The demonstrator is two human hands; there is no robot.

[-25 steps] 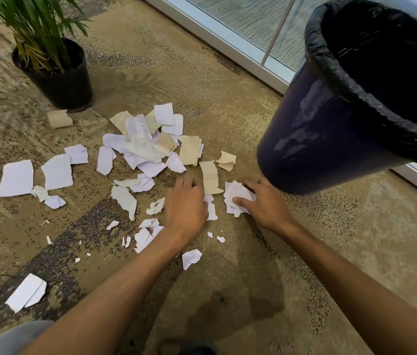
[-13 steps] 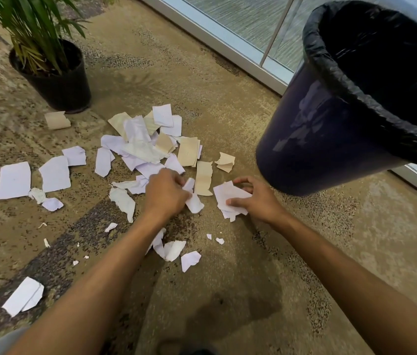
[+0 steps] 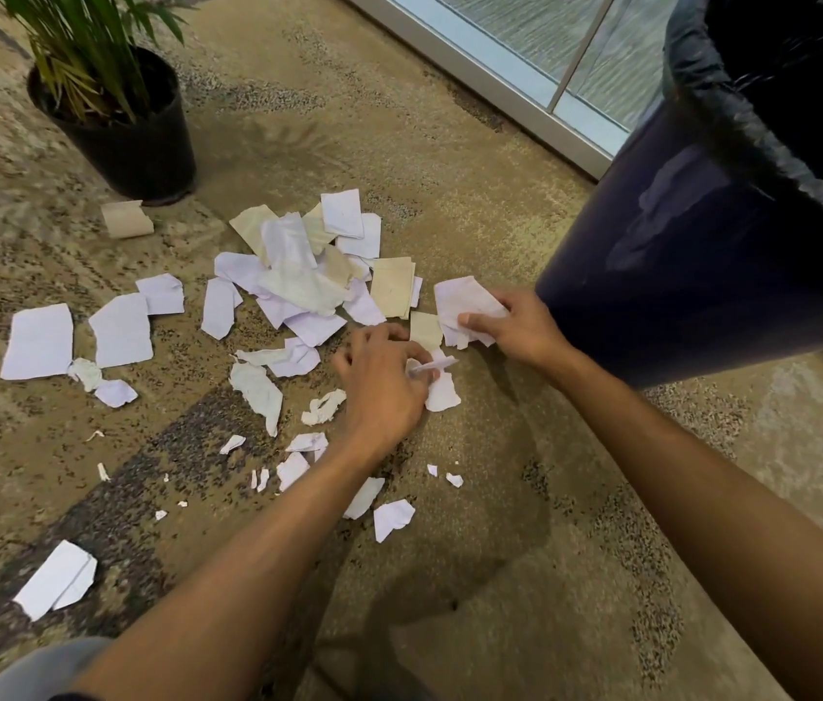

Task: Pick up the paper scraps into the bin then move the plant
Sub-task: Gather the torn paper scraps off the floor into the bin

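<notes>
Several white and tan paper scraps lie scattered on the patterned carpet. My left hand is low over the pile's near edge and pinches a small white scrap. To its right, my right hand grips a bunch of white scraps just off the floor. The dark blue bin with a black liner stands at the right, close behind my right hand. The potted plant in its black pot stands at the far left.
A window frame runs along the floor at the back. More loose scraps lie at the left, and a folded white piece near the front left. Bare carpet lies in front of the bin.
My right hand lifted its bunch of scraps and shifted toward the bin. My left hand moved right and picked up a small scrap.
</notes>
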